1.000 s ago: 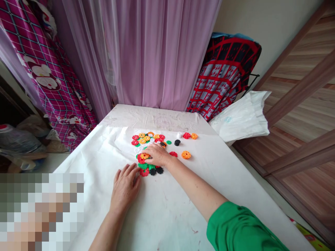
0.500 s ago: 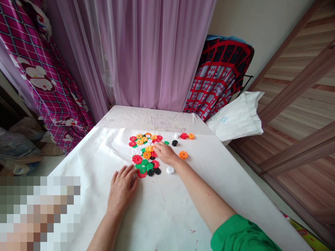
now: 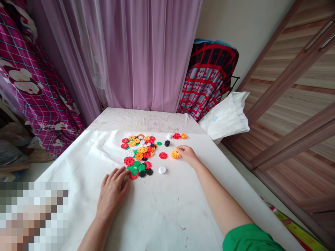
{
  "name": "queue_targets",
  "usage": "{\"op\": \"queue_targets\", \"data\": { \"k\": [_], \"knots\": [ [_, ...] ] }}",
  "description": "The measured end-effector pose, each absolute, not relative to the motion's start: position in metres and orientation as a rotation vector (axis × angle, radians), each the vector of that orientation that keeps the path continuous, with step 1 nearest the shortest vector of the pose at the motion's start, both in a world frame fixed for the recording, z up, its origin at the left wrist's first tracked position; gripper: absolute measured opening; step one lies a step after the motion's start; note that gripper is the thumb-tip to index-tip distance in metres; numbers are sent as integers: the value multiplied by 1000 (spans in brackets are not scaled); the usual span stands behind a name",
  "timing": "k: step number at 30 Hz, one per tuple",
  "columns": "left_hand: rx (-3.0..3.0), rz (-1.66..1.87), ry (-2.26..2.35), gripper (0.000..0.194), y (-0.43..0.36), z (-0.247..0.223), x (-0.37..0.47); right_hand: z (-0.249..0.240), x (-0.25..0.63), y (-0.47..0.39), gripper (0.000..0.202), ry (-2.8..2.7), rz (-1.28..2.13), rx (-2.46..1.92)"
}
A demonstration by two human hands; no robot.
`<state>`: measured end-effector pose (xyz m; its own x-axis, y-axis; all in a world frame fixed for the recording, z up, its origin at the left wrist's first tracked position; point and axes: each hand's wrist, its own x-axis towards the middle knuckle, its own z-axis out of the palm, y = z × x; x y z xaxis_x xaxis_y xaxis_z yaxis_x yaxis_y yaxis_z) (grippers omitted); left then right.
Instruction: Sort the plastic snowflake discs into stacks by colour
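Note:
My right hand (image 3: 188, 155) pinches a yellow flower-shaped plastic disc (image 3: 175, 153) at the right of the table. The disc covers most of an orange disc lying in that spot; whether they touch, I cannot tell. A red disc (image 3: 163, 155) lies just left of it, and a white stack of discs (image 3: 162, 170) is nearer me. My left hand (image 3: 113, 188) rests flat with its fingers stretched out, the tips beside a red disc (image 3: 133, 176) at the near edge of the mixed pile. Green discs (image 3: 136, 167) lie in that pile with several other colours.
Along the far right stand a white stack (image 3: 169, 136), a red stack (image 3: 176, 136), an orange stack (image 3: 184, 136) and a black stack (image 3: 167, 143). A small green disc (image 3: 159, 143) lies nearby. A white paper bag (image 3: 226, 116) leans at the table's right edge.
My right hand has moved right from the pile to the orange disc, with a yellow disc in its fingers. The red disc has come into sight. My left hand stays by the pile.

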<state>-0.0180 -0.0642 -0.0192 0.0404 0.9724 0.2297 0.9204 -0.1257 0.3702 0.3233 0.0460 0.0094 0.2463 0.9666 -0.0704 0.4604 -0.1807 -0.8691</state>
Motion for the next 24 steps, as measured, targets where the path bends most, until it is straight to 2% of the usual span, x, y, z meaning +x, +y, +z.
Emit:
{"op": "queue_targets", "data": {
  "k": [6,11,13,19,24],
  "knots": [
    [2178,621,1998,41,-64,-18,-19,8,335,41,22,-1496,619,-1887],
    [2186,604,1997,42,-64,-18,-19,19,340,32,57,-1981,496,-1793],
    [2196,610,1993,42,-63,-19,-20,22,337,34,62,-2179,463,-1688],
    [2229,629,2001,41,-65,-20,-21,27,328,52,45,-2529,408,-1646],
    [2217,576,2016,43,-64,-20,-22,32,342,68,39,-2481,371,-1858]
  ]
}}
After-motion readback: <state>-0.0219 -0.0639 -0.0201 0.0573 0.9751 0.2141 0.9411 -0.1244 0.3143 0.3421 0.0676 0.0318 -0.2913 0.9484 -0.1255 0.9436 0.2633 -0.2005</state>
